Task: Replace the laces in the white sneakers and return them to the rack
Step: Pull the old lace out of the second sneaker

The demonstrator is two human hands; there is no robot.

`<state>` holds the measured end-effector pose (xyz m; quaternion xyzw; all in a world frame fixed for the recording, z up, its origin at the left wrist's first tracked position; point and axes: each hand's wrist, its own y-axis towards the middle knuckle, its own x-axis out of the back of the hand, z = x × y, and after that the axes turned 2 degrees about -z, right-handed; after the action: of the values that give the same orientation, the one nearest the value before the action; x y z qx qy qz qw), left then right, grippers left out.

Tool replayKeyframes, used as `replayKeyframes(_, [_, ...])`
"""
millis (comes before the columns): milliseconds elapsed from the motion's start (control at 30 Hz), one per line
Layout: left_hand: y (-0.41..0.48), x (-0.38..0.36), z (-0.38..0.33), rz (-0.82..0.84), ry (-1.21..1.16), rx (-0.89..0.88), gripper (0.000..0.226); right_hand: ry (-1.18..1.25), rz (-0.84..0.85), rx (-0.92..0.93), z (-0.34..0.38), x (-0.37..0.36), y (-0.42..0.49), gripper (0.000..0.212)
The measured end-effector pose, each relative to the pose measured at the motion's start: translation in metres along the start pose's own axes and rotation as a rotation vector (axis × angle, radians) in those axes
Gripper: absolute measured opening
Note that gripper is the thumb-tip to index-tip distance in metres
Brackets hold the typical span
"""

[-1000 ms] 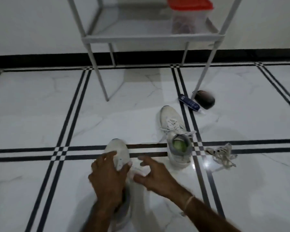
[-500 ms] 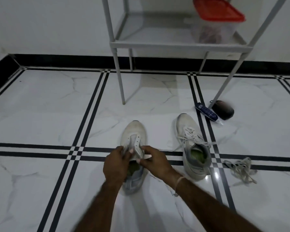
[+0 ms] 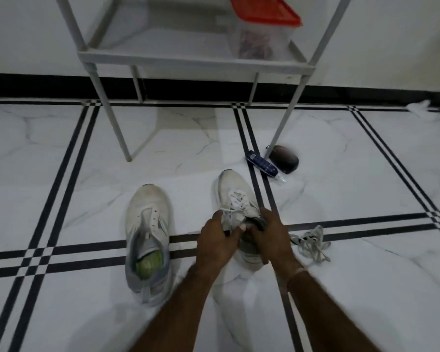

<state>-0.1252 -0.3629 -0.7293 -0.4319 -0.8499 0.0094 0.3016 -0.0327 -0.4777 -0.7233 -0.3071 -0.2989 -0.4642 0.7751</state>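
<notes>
Pale marble-look tiled floor w/ black stripe lines [image 3: 48,161] fills most of view. At back wall stands the white metal rack [image 3: 188,62], w/ a clear plastic box w/ red lid [image 3: 263,19] on its shelf. Both sneakers are on the floor, not on rack.

The unlaced white sneaker [image 3: 148,224] sits alone at left, eyelets bare, green insole showing. The laced white sneaker [image 3: 236,196] is just beside it to the right, toe twd rack.

Change: half a sec ago both hands were on the unlaced one. They've let go and shifted across to the laced one.

- left hand [image 3: 217,241]: curled at tongue/collar, thumb tip pressed on.
- right hand [image 3: 271,233]: curled over collar's far edge.
- Both grip the shoe. Whether either pinches a lace end, can't tell (blur).

A loose bundle of whitish laces [image 3: 310,243] lies near right hand, apart from it. A dark blue tube [image 3: 262,165] & a dark oval object [image 3: 284,162] lie by the rack leg.

Read: 1st shoe stripped, 2nd prob. up for unlacing. Relacing & rack return still ahead.
</notes>
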Motion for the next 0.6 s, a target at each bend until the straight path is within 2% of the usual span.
replayKeyframes(133, [-0.011, -0.006, 0.014, 0.021, 0.01, 0.028, 0.044, 0.056, 0.024, 0.064, -0.013, -0.012, -0.023, 0.049])
replayKeyframes(233, [-0.046, 0.003, 0.043, -0.077, 0.037, 0.029, 0.041, 0.158, 0.073, 0.108, -0.024, -0.027, -0.056, 0.046])
replayKeyframes(400, [-0.078, 0.015, 0.064, -0.215, 0.05, -0.101, 0.035, 0.247, 0.065, 0.154, -0.033, -0.03, -0.072, 0.04])
replayKeyframes(467, [-0.079, 0.018, 0.06, -0.28, 0.113, -0.162, 0.027, 0.242, -0.006, 0.232, -0.03, -0.027, -0.067, 0.036])
replayKeyframes(533, [-0.076, 0.023, 0.051, -0.332, 0.168, -0.228, 0.006, 0.201, -0.012, 0.358, -0.023, -0.023, -0.059, 0.029])
replayKeyframes(600, [-0.063, 0.029, 0.04, -0.318, 0.146, -0.27, 0.011, 0.124, 0.126, 0.456, -0.008, -0.017, -0.047, 0.028])
